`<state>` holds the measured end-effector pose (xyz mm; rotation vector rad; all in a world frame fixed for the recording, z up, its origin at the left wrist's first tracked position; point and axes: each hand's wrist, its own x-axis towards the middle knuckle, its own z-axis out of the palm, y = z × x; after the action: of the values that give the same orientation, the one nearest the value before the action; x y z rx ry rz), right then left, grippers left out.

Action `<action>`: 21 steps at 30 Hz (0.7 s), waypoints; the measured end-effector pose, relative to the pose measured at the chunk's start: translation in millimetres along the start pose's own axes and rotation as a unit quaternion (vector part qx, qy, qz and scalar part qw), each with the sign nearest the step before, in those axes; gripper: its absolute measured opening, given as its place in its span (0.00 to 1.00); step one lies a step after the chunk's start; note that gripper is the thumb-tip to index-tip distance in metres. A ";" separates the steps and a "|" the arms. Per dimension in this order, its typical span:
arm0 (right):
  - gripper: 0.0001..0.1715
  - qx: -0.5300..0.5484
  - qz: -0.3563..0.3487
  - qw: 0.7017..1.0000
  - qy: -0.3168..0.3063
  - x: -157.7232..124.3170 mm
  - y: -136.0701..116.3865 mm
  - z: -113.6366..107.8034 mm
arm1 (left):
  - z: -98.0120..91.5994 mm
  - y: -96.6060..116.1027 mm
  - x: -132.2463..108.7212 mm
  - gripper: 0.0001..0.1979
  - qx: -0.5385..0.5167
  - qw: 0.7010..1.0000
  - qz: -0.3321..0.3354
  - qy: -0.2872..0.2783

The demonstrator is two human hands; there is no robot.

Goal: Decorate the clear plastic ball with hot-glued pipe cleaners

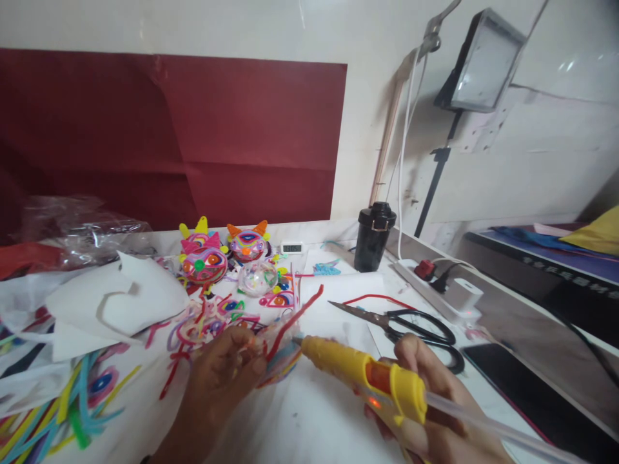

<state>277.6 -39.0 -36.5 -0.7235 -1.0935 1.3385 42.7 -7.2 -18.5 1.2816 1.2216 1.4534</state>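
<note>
Right hand [425,393] grips a yellow plastic glue gun [362,374], nozzle touching a fuzzy red pipe cleaner [294,322]. Left hand [222,374] pinches that pipe cleaner, just left of the nozzle.

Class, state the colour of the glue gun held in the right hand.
The glue gun is yellow with an orange section, seen in the head view.

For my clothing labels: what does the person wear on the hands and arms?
Nothing that shows. The left hand and the right hand are bare, with no gloves or rings visible. The left forearm is bare down to the picture's edge, with no sleeve or watch. Little of the right arm is in view.
</note>
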 end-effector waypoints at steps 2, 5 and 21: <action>0.27 -0.003 0.004 1.000 0.014 -0.6 -5.2 3.7 | 0.6 1.5 -0.6 0.16 -0.011 1.000 -0.007 -0.001; 0.28 -0.001 0.011 1.000 0.027 -1.4 -11.4 7.6 | 0.5 1.9 -1.2 0.15 -0.034 0.999 -0.017 0.004; 0.25 -0.091 -0.044 0.994 -0.037 5.3 7.9 -7.2 | -15.0 -11.1 13.3 0.11 -0.122 0.991 -0.057 -0.010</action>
<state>280.6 -31.4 -45.2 -0.7529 -1.3048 1.2096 25.7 5.7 -27.0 1.0417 1.0500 1.4527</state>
